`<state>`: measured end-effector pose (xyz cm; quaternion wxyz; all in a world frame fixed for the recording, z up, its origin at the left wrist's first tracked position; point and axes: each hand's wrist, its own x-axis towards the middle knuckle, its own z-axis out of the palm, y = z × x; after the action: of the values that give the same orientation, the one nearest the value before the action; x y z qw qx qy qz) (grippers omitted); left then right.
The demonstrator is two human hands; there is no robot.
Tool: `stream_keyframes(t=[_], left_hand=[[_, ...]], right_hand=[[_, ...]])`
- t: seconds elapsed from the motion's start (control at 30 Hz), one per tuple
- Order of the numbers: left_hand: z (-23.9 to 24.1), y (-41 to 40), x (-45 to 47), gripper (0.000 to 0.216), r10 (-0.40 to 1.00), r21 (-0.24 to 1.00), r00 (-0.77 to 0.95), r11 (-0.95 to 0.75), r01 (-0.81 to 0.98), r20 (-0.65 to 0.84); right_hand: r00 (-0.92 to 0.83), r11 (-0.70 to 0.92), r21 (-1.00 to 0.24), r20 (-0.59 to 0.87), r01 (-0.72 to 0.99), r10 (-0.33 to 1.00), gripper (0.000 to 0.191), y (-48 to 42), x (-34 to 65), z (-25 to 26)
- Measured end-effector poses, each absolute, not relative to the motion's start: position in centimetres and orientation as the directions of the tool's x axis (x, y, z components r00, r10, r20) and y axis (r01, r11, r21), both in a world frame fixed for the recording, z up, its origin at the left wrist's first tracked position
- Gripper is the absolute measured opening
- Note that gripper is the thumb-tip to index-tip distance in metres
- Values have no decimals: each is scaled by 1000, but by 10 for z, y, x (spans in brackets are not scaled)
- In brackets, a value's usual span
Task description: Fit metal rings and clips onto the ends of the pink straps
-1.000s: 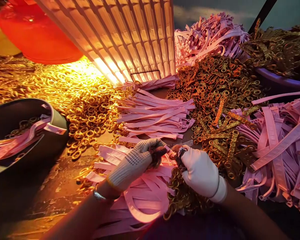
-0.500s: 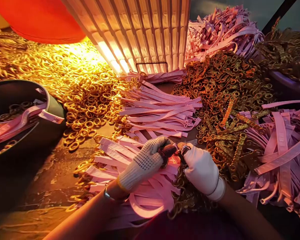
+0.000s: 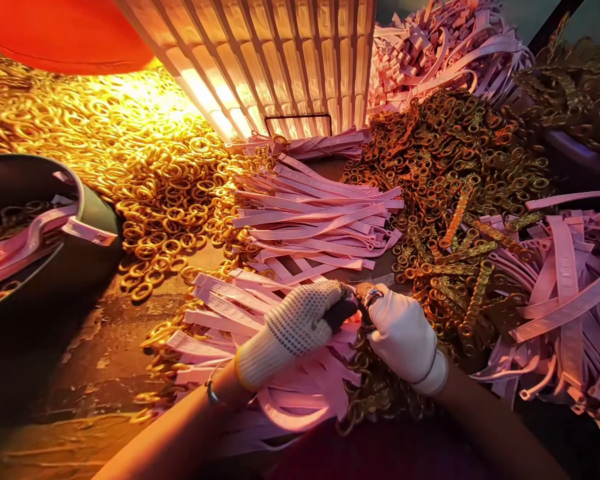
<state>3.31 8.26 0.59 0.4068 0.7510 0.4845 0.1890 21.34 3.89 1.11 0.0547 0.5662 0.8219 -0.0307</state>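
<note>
My left hand (image 3: 305,317), in a knitted glove with dark dots and dark fingertips, is closed in a pinch. Fingertip to fingertip with it, my right hand (image 3: 403,333) is curled closed in a white glove with bare-looking or brown fingertips. A small pinkish bit shows between the fingertips; the rest of what they hold is hidden. Beneath my left hand lies a spread of flat pink straps (image 3: 305,393). Dark metal rings and links (image 3: 375,383) lie under my right hand. Another row of pink straps (image 3: 325,217) is just beyond both hands.
Gold rings (image 3: 175,193) are heaped at left, beside a dark bucket (image 3: 97,207) holding straps and rings. Brass bar-shaped links (image 3: 450,167) are piled at right. More pink straps (image 3: 565,280) lie far right. A ribbed, lit panel (image 3: 280,60) stands behind, near a red-orange shade (image 3: 70,33).
My left hand has rolled slightly, so more of its dotted back shows, and its fingers lie closer to my right hand. The view has shifted a little; the piles look unchanged.
</note>
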Motion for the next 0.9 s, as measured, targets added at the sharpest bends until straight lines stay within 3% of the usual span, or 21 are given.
stream_keyframes(t=[0.07, 0.2, 0.3, 0.4, 0.5, 0.77, 0.9], left_hand=[[4, 83, 32, 20, 865, 762, 493, -256, 594, -94], [6, 85, 28, 20, 853, 814, 511, -222, 537, -105], [3, 83, 28, 14, 848, 801, 524, -262, 539, -75], [-2, 81, 31, 13, 802, 759, 592, -337, 557, -78], [-2, 82, 33, 16, 821, 766, 563, -303, 567, -92], [3, 85, 25, 18, 833, 841, 502, -86, 534, -233], [0, 85, 26, 29, 802, 873, 559, -106, 477, -208]], right_hand=[[-374, 376, 36, -46, 926, 926, 20, 36, 215, 8], [-410, 390, 133, 206, 911, 888, 22, 31, 216, 2], [-464, 426, 186, 284, 885, 839, 25, 35, 218, 0], [-479, 464, 120, 217, 878, 850, 21, 42, 222, 0], [-456, 458, 20, 138, 889, 879, 23, 44, 227, 2], [-424, 427, 90, -56, 900, 904, 20, 41, 219, 11], [-521, 528, 100, -90, 843, 849, 20, 48, 219, 10]])
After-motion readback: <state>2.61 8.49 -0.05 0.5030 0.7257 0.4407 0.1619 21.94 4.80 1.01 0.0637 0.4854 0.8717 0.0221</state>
